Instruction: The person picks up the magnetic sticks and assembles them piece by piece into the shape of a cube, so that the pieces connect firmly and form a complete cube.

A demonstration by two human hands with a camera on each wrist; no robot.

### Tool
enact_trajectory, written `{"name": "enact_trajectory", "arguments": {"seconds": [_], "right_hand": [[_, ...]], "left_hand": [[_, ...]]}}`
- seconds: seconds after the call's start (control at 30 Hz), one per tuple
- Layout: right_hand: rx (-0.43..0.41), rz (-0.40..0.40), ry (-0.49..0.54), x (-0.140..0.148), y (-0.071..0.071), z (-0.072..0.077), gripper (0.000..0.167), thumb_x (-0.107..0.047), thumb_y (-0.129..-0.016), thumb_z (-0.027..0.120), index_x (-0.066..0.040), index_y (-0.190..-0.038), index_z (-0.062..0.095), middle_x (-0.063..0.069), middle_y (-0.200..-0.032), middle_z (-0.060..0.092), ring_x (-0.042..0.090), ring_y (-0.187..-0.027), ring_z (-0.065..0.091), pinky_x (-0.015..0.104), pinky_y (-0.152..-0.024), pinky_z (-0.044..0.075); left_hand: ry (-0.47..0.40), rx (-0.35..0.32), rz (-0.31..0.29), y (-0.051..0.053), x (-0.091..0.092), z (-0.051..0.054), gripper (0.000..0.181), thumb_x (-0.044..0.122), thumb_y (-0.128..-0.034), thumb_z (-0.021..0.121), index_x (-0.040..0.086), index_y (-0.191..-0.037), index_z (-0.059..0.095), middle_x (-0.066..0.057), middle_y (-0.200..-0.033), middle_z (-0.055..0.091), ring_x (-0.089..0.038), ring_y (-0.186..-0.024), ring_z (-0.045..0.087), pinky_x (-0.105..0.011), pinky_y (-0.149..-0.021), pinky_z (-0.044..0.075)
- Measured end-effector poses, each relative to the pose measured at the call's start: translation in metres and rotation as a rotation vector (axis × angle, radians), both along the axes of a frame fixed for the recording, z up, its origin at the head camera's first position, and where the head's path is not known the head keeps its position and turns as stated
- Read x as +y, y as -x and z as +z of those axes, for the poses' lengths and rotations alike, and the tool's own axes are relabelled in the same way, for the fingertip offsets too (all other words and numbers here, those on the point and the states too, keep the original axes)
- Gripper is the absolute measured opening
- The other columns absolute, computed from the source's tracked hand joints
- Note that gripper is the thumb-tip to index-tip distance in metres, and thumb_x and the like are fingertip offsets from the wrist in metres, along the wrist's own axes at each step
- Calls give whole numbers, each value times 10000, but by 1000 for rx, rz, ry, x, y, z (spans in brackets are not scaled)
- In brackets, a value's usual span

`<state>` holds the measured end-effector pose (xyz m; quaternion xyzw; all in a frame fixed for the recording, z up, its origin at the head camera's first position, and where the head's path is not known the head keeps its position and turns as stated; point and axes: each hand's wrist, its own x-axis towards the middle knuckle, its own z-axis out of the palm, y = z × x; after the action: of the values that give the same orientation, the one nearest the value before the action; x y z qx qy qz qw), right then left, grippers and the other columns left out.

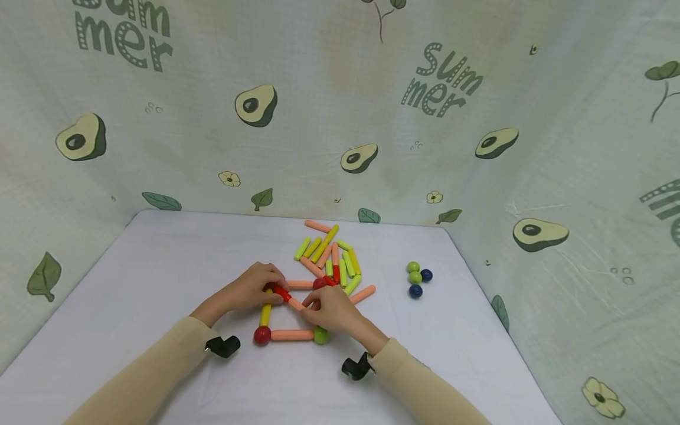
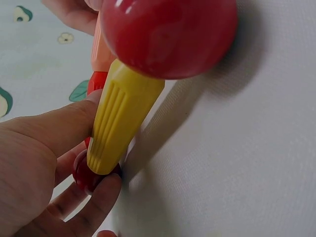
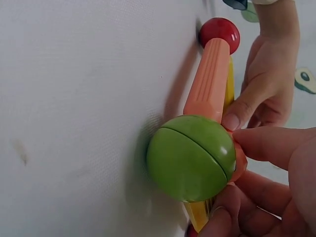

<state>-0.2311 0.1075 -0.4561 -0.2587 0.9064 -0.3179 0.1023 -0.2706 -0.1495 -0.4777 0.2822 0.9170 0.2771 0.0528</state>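
Observation:
A four-sided frame of toy sticks and balls lies on the table. Its near side is an orange stick (image 1: 292,335) between a red ball (image 1: 262,336) and a green ball (image 3: 190,158). A yellow stick (image 2: 118,118) forms the left side; an orange stick (image 1: 300,284) and another red ball (image 1: 320,283) lie at the far side. Slanting across the frame is a red-and-orange stick (image 1: 282,293). My left hand (image 1: 248,290) pinches its red end, fingers around a dark red corner ball (image 2: 88,173). With thumb and fingers, my right hand (image 1: 333,309) pinches its orange end beside the green ball.
Behind the frame lies a loose pile of yellow (image 1: 324,244), lime (image 1: 343,273), orange and red sticks. Green balls (image 1: 413,267) and dark blue balls (image 1: 415,291) sit to the right. A patterned cloth (image 1: 308,147) hangs behind and beside the white table (image 1: 457,366).

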Motion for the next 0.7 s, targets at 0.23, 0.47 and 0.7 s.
{"name": "enact_trajectory", "arguments": {"seconds": [0.23, 0.47, 0.7], "right_hand": [[13, 26, -2, 1, 0, -1, 167, -198, -962, 787, -56, -1046, 816, -57, -641, 646, 29, -522, 541, 184, -520, 448], [16, 28, -30, -1, 2, -8, 166, -232, -950, 809, -81, -1017, 821, -93, -635, 642, 21, -532, 564, 187, -522, 460], [10, -8, -33, -4, 2, -9, 165, -261, -939, 816, -119, -1022, 832, -95, -616, 612, 58, -478, 502, 189, -493, 402]], "left_hand": [[1, 3, -3, -1, -1, 0, 167, 275, -925, 850, 279, -1085, 803, 5, -1218, 673, -249, -1146, 520, -387, -904, 451], [2, -18, 5, -1, -2, 1, 173, 258, -929, 847, 239, -1097, 811, -4, -1226, 661, -260, -1166, 508, -399, -913, 449], [6, -18, 17, -2, -1, 1, 189, 261, -938, 838, 237, -1123, 808, -33, -1281, 658, -291, -1209, 506, -445, -958, 475]]}}
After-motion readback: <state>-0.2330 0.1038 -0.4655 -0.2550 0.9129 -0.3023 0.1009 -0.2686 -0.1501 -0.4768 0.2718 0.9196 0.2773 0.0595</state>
